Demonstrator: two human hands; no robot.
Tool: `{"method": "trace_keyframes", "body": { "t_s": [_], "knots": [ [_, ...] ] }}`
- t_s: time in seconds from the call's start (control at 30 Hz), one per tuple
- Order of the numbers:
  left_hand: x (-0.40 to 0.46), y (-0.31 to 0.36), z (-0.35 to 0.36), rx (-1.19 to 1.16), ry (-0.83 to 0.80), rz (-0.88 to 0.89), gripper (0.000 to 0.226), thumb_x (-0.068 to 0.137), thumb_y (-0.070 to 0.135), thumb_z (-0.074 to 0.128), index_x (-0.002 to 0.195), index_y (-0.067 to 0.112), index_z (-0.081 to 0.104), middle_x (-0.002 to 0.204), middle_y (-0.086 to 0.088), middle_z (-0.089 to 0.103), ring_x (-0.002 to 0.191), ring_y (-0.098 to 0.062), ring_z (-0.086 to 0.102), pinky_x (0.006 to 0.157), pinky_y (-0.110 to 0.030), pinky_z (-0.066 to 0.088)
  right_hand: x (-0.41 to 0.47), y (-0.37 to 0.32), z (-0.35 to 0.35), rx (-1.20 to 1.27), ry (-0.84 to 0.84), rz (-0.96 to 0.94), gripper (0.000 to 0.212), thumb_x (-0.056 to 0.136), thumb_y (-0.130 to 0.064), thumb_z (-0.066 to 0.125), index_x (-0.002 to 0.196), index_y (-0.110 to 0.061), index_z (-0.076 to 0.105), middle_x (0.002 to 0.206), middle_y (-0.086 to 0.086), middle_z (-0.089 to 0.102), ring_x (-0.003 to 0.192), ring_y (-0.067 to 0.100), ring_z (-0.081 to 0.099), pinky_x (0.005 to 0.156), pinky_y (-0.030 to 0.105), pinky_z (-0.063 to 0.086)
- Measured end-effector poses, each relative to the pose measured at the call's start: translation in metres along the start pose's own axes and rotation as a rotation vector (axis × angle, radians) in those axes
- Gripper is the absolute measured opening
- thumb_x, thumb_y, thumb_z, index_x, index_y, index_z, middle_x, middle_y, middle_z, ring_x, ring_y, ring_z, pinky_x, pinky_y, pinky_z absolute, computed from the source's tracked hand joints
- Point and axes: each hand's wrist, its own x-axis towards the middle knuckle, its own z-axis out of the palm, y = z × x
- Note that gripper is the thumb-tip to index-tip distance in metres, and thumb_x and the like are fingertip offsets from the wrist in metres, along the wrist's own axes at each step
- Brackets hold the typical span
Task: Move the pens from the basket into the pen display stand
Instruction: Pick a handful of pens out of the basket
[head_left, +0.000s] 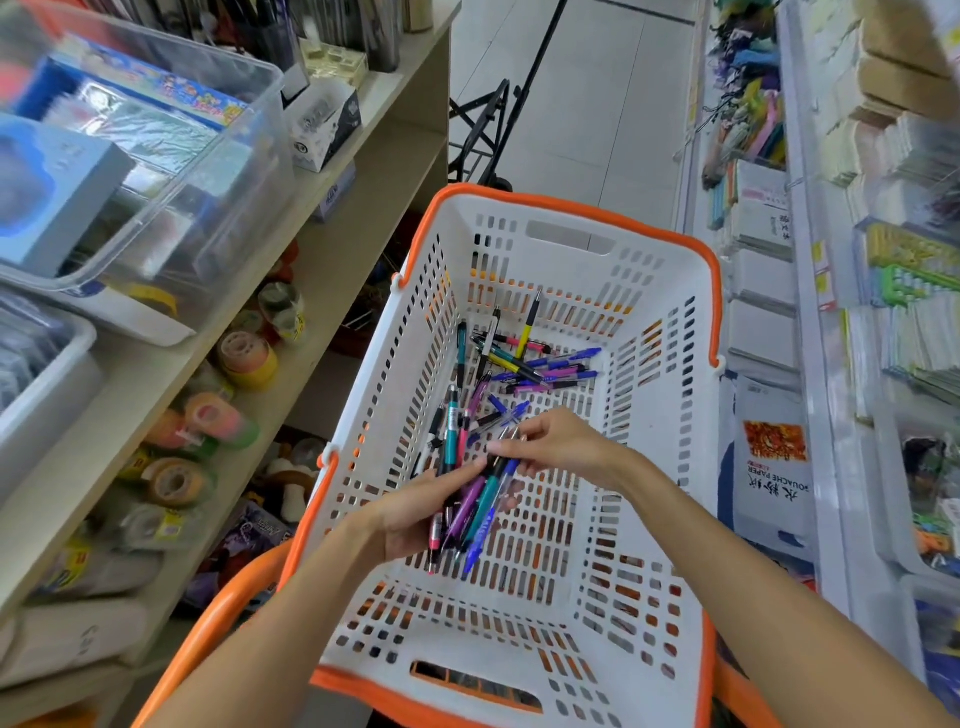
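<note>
A white basket (654, 457) with an orange rim fills the middle of the view. Several loose pens (535, 364) in blue, purple, yellow and pink lie on its floor at the far end. My left hand (415, 512) holds a bundle of pens (475, 506) over the basket, their tips pointing toward me. My right hand (558, 441) pinches the upper end of a blue pen (506, 467) in that bundle. More pens (452, 415) lie just beyond my left hand. No pen display stand is plainly visible.
A wooden shelf unit (332, 249) stands at the left with clear plastic bins (171, 171) and tape rolls (244, 358). White shelving (810, 332) with paper goods lines the right. A black folding trolley (488, 130) stands on the tiled floor beyond the basket.
</note>
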Motion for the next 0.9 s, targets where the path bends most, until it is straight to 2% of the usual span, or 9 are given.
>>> {"method": "trace_keyframes", "body": {
  "t_s": [0.1,0.2,0.27,0.37,0.47,0.6,0.67,0.77,0.9],
  "knots": [
    [0.002,0.002,-0.014,-0.152,0.152,0.085,0.045,0.074,0.026,0.069,0.113,0.004,0.065,0.099,-0.017,0.071,0.074,-0.019,0.068,0.062,-0.026,0.058,-0.007,-0.005,-0.015,0.108,0.211,-0.064,0.023,0.08,-0.025,0.073,0.089,-0.004,0.072,0.075,0.003,0.07,0.064,0.008,0.064,0.058,0.012,0.05],
    [0.003,0.003,-0.019,-0.353,0.168,0.153,0.035,0.083,0.013,0.061,0.117,0.003,0.064,0.113,-0.019,0.068,0.092,-0.021,0.072,0.074,-0.033,0.058,-0.011,-0.008,-0.021,0.173,0.771,-0.267,0.014,0.079,-0.021,0.075,0.087,-0.01,0.074,0.076,0.003,0.072,0.067,0.014,0.068,0.064,0.018,0.055],
    [0.007,0.005,-0.009,-0.406,0.145,0.154,0.037,0.085,0.01,0.06,0.12,0.001,0.061,0.116,-0.019,0.067,0.101,-0.023,0.069,0.077,-0.035,0.057,-0.011,-0.008,-0.005,0.111,0.976,-0.398,0.016,0.079,-0.017,0.075,0.094,-0.01,0.074,0.078,-0.001,0.07,0.068,0.006,0.066,0.064,0.014,0.054],
    [0.011,0.01,0.01,-0.527,0.067,0.205,0.036,0.083,0.012,0.06,0.116,-0.003,0.063,0.115,-0.023,0.066,0.102,-0.028,0.068,0.079,-0.036,0.057,-0.012,0.007,0.035,-0.194,0.914,-0.634,0.02,0.081,-0.016,0.07,0.099,-0.007,0.071,0.084,0.001,0.068,0.069,0.002,0.061,0.065,0.013,0.053],
    [0.013,0.013,0.022,-0.604,0.006,0.22,0.028,0.093,0.014,0.053,0.094,-0.005,0.073,0.103,-0.026,0.069,0.084,-0.028,0.073,0.068,-0.034,0.06,-0.016,0.031,0.047,-0.512,0.841,-0.81,0.025,0.075,-0.009,0.076,0.1,-0.003,0.072,0.091,0.005,0.07,0.076,0.009,0.065,0.07,0.017,0.055],
    [0.017,0.013,0.022,-0.423,0.04,0.214,0.031,0.095,0.022,0.052,0.11,-0.001,0.066,0.107,-0.018,0.07,0.076,-0.02,0.072,0.063,-0.028,0.06,-0.029,0.046,0.046,-0.711,0.717,-0.92,0.031,0.071,-0.003,0.077,0.102,-0.004,0.072,0.095,0.005,0.071,0.077,0.012,0.069,0.076,0.017,0.054],
    [0.021,0.01,0.021,-0.338,0.078,0.199,0.036,0.092,0.027,0.055,0.117,0.001,0.062,0.1,-0.01,0.072,0.085,-0.018,0.07,0.07,-0.03,0.059,-0.038,0.047,0.047,-0.746,0.519,-0.812,0.031,0.08,-0.016,0.068,0.11,-0.011,0.07,0.101,0.0,0.071,0.081,0.008,0.068,0.076,0.02,0.055],
    [0.021,0.005,0.019,-0.128,0.147,0.181,0.043,0.086,0.036,0.057,0.112,0.001,0.058,0.081,-0.005,0.064,0.068,-0.015,0.059,0.062,-0.028,0.053,-0.051,0.037,0.047,-0.519,0.273,-0.467,0.036,0.088,-0.045,0.059,0.119,-0.027,0.066,0.112,-0.013,0.067,0.097,-0.003,0.061,0.088,0.021,0.05],
    [0.017,-0.002,0.024,0.186,0.177,0.202,0.031,0.095,0.031,0.054,0.111,0.005,0.05,0.079,-0.003,0.049,0.067,-0.011,0.048,0.061,-0.021,0.05,-0.044,-0.007,0.035,-0.111,0.589,-0.3,0.027,0.087,-0.049,0.058,0.107,-0.031,0.056,0.086,-0.012,0.061,0.075,0.005,0.06,0.064,0.02,0.049]
  ]
}}
